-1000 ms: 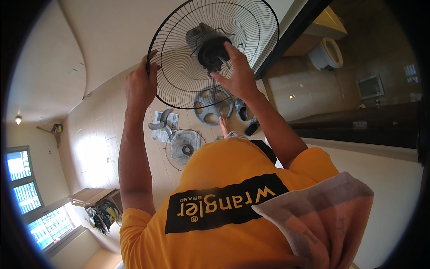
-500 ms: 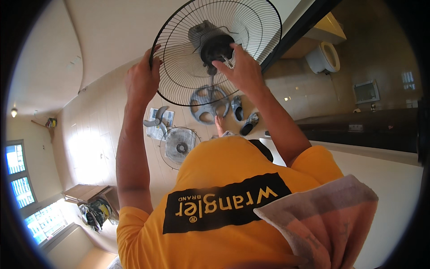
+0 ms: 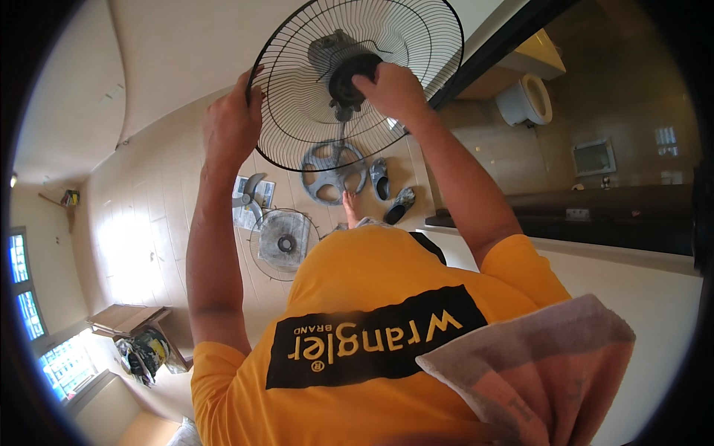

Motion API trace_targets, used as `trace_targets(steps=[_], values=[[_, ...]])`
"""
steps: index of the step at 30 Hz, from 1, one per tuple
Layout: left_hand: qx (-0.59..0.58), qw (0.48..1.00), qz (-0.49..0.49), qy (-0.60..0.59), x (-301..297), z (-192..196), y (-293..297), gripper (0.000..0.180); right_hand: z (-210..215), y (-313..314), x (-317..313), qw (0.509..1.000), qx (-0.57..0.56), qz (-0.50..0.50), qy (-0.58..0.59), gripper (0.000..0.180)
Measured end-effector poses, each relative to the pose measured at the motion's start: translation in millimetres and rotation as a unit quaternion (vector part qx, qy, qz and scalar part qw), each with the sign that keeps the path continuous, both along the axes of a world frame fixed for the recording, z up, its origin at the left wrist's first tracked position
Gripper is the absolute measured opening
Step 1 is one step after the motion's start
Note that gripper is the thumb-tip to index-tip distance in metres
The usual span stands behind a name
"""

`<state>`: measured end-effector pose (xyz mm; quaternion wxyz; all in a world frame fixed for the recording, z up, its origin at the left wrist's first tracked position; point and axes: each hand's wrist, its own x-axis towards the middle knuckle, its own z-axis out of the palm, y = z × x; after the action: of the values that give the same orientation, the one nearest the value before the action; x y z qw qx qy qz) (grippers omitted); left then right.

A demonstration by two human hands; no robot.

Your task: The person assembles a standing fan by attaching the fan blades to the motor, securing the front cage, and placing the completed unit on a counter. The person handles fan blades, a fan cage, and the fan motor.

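Drawn together now, the thumb and fingers of the right hand (image 3: pixel 394 93) have closed in on the dark hub (image 3: pixel 346 83) of the wire fan grille (image 3: pixel 297 111), held up above the stand base (image 3: pixel 332 175); whether they pinch a small part is hidden. The left hand's (image 3: pixel 232 130) fingers grasp the rim, presumably steadying it. On the floor, a fan blade (image 3: pixel 245 199) lies on paper (image 3: pixel 265 195), perhaps for protection, beside another grille (image 3: pixel 286 243). Farther off stands a brown carton (image 3: pixel 128 318); whether the dark green patterned bundle (image 3: pixel 145 355) is inside, I cannot tell.
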<state>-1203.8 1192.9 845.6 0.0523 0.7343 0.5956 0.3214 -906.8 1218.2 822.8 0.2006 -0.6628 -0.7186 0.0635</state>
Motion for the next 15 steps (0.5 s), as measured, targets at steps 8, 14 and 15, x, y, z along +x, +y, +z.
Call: trace_targets(steps=[8,14,15], values=[[-0.009,0.999,0.004,0.048,1.2,1.4,-2.1,0.034,22.1,10.1,9.8,0.994,-0.109,0.018,-0.008,0.070],[-0.012,0.999,0.017,0.045,1.0,0.4,-2.8,0.033,-10.5,14.6,19.6,0.870,-0.292,-0.056,0.393,0.058],[-0.013,0.999,0.019,0.048,-0.2,0.1,-2.6,0.033,-14.8,12.2,20.1,0.845,-0.306,-0.062,0.434,0.058]])
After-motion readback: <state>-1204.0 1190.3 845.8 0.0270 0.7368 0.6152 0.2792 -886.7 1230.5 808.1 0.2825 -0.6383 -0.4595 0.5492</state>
